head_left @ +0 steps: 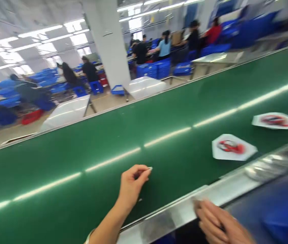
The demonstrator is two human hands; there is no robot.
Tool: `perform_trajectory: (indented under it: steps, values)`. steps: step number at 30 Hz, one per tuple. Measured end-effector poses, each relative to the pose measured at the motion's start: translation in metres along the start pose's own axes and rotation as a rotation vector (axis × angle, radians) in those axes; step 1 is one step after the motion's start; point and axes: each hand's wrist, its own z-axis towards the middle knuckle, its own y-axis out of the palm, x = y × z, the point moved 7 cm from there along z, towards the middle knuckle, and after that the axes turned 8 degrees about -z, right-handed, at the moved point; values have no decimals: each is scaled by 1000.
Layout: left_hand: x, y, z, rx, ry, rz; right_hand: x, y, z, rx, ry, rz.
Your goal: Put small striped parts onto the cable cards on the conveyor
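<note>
A small pale sliver [149,168] is sitting pinched between the thumb and fingertips of the left hand [133,184], which is reaching out over the green conveyor belt [65,189] with its fingers closing on the sliver. The right hand [216,222] is lying blurred at the near side of the belt, beside a metal edge rail [179,211], its fingers curling, though whether it is grasping anything cannot be told. Ahead of the right hand and to the right of the left hand, two white pieces printed with a red design [231,147] [277,120] are lying flat on the belt, well apart from both hands. A blurred blue object [283,217] is showing to the right of the right hand. Far beyond the left hand, across the belt, co-workers [164,47] are working among blue plastic crates [154,69].
</note>
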Motion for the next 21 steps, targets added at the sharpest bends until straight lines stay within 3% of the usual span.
perform_trajectory:
  steps: [2,5,14,17,21]
  values:
    - [-6,8,6,-42,-11,-26,-15,-5,-6,1,-80,91]
    - [-13,11,8,-16,-42,18,-27,-3,-7,-38,-114,86]
    - [-22,17,8,-8,-90,49,-35,-10,-12,-86,-143,89]
    - [-20,16,5,15,-27,146,-38,-11,-13,-83,-148,70]
    - [0,17,-5,87,197,408,-42,-11,-17,-88,-166,55]
